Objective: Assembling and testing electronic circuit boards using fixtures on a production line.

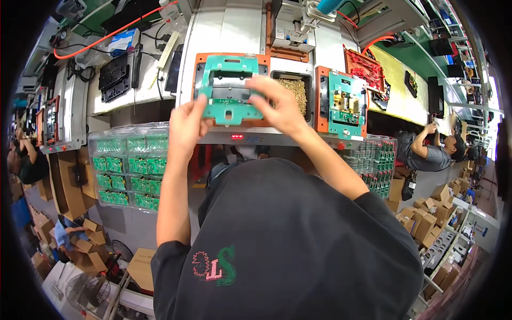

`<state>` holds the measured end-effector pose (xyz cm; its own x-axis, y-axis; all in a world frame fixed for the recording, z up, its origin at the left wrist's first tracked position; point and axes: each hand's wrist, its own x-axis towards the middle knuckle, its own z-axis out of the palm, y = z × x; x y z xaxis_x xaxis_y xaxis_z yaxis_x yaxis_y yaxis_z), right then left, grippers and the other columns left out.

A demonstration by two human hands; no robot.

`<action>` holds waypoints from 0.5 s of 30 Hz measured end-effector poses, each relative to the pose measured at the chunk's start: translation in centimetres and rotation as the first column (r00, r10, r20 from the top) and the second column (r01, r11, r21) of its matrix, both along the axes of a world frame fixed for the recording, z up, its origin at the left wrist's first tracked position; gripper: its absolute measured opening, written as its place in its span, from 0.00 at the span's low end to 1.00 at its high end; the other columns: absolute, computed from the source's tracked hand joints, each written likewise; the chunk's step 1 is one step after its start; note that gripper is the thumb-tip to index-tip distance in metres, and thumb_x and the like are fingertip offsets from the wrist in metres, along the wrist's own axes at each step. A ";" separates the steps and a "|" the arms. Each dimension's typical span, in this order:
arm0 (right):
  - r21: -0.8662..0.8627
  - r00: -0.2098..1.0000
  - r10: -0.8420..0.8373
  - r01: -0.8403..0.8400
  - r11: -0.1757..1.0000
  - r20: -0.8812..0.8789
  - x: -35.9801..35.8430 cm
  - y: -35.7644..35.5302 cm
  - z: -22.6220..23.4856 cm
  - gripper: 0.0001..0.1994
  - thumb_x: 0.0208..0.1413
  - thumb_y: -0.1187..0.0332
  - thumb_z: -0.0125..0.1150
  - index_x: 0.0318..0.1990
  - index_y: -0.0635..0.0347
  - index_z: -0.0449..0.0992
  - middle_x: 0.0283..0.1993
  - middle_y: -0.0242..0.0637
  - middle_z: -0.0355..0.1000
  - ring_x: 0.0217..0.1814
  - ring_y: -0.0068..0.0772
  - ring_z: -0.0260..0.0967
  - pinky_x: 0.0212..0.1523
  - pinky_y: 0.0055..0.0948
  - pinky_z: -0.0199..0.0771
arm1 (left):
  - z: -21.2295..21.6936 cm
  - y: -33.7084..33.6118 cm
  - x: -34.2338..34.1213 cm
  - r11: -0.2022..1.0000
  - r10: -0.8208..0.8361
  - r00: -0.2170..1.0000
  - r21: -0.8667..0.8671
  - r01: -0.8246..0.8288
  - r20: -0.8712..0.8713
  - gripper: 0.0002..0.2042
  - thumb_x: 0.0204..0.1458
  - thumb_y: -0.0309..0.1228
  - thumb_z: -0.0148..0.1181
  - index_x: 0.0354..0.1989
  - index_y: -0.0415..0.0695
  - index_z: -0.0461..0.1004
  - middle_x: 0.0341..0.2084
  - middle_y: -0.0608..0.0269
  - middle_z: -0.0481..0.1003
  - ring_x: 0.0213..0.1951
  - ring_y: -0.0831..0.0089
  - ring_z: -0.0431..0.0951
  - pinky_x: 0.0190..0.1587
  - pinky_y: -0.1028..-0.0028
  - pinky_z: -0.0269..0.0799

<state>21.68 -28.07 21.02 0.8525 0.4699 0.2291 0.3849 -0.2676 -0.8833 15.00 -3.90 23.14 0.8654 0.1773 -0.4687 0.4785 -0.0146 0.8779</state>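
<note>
A teal-green open frame is between my two hands, over an orange-edged fixture. A narrow green circuit board with small parts lies across the frame's lower part. My left hand has curled fingers and its thumb at the frame's left edge. On the right side, my right hand grips the frame's edge between thumb and fingers, slightly blurred. Whether the frame rests on the fixture or is lifted above it, I cannot tell.
Right of the fixture is a bin of small gold-coloured parts, then a second fixture with a teal plate and a board. Clear trays of green boards stand left below the bench edge. A red rack is at the back right. People work at both sides.
</note>
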 end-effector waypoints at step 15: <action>-0.445 0.867 0.384 -0.221 0.868 0.319 1.6 3.5 -2.1 0.07 0.54 0.70 0.66 0.37 0.62 0.81 0.44 0.38 0.75 0.47 0.45 0.72 0.47 0.41 0.75 | -2.9 -3.1 -5.5 0.653 -0.261 0.816 0.717 -0.244 0.515 0.10 0.53 0.23 0.67 0.43 0.39 0.79 0.42 0.54 0.75 0.46 0.57 0.76 0.49 0.62 0.72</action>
<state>23.26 -24.58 18.97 0.5326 0.8072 0.2545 0.7879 -0.3630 -0.4975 9.49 -7.04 20.22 0.9085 0.2231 0.3532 -0.0656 -0.7587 0.6481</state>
